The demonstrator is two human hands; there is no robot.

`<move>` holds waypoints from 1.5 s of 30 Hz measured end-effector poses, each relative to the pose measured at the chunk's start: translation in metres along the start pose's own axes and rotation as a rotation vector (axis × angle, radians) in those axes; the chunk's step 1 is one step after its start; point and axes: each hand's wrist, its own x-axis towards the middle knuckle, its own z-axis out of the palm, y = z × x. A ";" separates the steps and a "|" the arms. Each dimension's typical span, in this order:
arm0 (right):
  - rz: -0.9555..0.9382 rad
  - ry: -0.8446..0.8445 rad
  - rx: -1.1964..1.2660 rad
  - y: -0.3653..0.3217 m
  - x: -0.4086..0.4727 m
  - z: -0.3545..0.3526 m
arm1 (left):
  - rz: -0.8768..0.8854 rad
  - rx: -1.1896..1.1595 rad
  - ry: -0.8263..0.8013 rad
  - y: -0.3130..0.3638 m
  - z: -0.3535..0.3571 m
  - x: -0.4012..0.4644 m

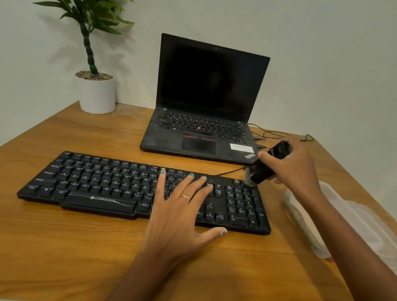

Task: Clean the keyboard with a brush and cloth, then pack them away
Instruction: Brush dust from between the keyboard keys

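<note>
While the left hand [175,218] lies flat with straight, spread fingers on the right-middle keys, the black keyboard [111,183] sits across the wooden table [53,243], long axis running from far left to near right, number pad at the near-right end. "ZEBRONICS" is printed on its front edge. At the near right edge of the table is a clear plastic container [367,229] with its lid on; something pale shows inside along its left side, too blurred to tell what. The right hand [292,166] has its grip closed round a black brush [266,164], handle pointing up and right, bristles pointing down-left and touching the far corner of the number pad. Farther back stands an open black laptop [203,114], screen dark, "ThinkPad" on its corner, thin cables [270,134] beside it. A potted plant [96,88] stands at the far left corner.
</note>
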 end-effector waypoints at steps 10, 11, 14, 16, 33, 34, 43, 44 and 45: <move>-0.001 -0.352 -0.172 -0.021 0.023 0.014 | -0.049 -0.051 -0.003 -0.003 0.003 0.004; 0.016 -0.392 -0.169 -0.025 0.026 0.009 | -0.052 -0.048 -0.007 -0.003 0.003 0.004; -0.089 -0.263 -0.188 -0.029 0.024 0.013 | -0.063 -0.044 -0.020 -0.004 0.004 0.004; -0.142 -0.242 -0.225 -0.026 0.017 0.023 | -0.069 -0.045 -0.030 -0.005 0.005 0.004; -0.118 -0.301 -0.240 -0.031 0.006 0.018 | -0.080 -0.069 -0.040 -0.005 0.006 0.004; -0.098 -0.332 -0.261 -0.031 0.005 0.019 | -0.079 -0.070 -0.038 -0.005 0.006 0.005; -0.092 -0.408 -0.299 -0.038 -0.001 0.012 | -0.078 -0.093 -0.040 -0.004 0.004 0.004; -0.062 -0.454 -0.298 -0.040 0.001 0.008 | -0.077 -0.095 -0.045 -0.004 0.003 0.004; -0.043 -0.461 -0.283 -0.042 0.002 0.005 | -0.077 -0.097 -0.050 -0.004 0.003 0.004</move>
